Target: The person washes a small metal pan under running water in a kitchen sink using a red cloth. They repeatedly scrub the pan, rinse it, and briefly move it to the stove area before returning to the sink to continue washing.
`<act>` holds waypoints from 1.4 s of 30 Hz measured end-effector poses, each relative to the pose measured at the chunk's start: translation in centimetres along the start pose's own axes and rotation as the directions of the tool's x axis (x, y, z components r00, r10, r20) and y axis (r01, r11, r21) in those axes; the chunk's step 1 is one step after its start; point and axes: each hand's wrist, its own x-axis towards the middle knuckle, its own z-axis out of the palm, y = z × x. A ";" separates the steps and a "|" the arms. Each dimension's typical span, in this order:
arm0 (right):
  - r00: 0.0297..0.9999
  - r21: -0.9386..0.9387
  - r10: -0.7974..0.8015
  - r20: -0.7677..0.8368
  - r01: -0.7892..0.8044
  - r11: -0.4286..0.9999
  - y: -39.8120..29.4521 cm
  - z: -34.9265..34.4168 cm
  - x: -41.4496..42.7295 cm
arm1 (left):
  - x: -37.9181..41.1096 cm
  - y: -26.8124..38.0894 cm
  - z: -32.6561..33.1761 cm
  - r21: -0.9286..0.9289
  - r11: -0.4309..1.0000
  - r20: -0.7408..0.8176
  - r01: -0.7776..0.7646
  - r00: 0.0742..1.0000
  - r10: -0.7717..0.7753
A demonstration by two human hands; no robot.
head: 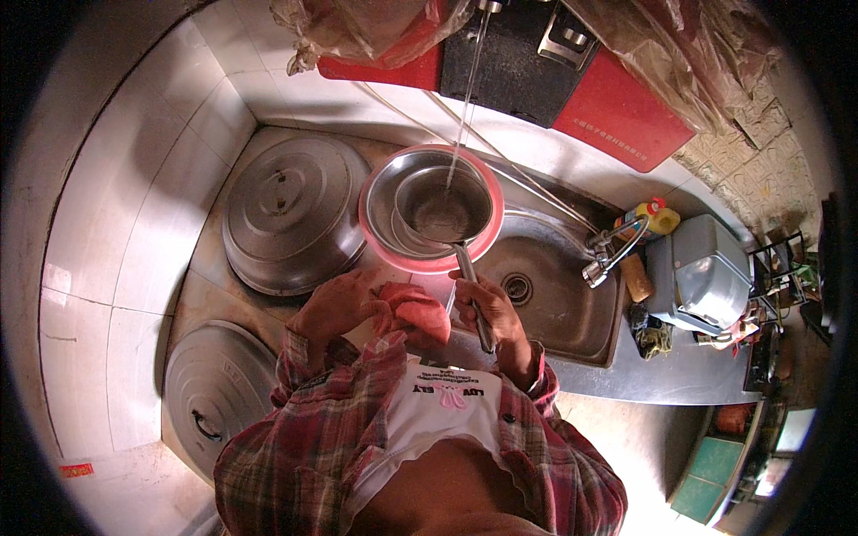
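Note:
My right hand (493, 311) grips the handle of a metal ladle or small saucepan (442, 204). Its bowl is over a steel basin (379, 201) that sits within a pink basin (498, 231). A thin stream of water (467, 100) falls from a spout (489, 5) into the bowl, where some water lies. My left hand (338, 305) holds a red cloth (415, 311) close to my body, just below the basins.
Left of the basins lies a large domed metal lid (295, 214), with a second round lid (218, 395) nearer me. On the right are a steel sink (563, 301), a chrome faucet (596, 264), a yellow bottle (660, 218) and a grey plastic container (697, 268).

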 end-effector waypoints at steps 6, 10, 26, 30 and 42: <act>1.000 0.002 -0.005 0.005 0.005 1.000 0.0 -0.1 0.0 | 0.0 0.8 -0.6 -0.026 0.999 0.030 0.040 0.999 -0.040; 1.000 -0.010 -0.013 0.011 0.013 1.000 -0.1 0.0 -0.1 | -0.1 1.2 -0.9 -0.048 0.998 0.036 0.045 0.998 -0.043; 1.000 -0.010 -0.020 0.016 0.020 1.000 -0.1 0.1 -0.2 | 0.0 0.2 -0.1 -0.007 1.000 -0.009 0.016 1.000 -0.016; 0.998 -0.003 -0.016 0.061 0.016 1.000 0.1 -0.2 0.2 | -0.4 0.7 -0.5 0.005 0.998 0.018 0.064 0.998 -0.064; 0.999 -0.012 -0.032 0.039 0.033 0.999 0.2 -0.1 -0.1 | -0.3 -0.3 0.1 0.007 0.995 0.009 0.101 0.995 -0.101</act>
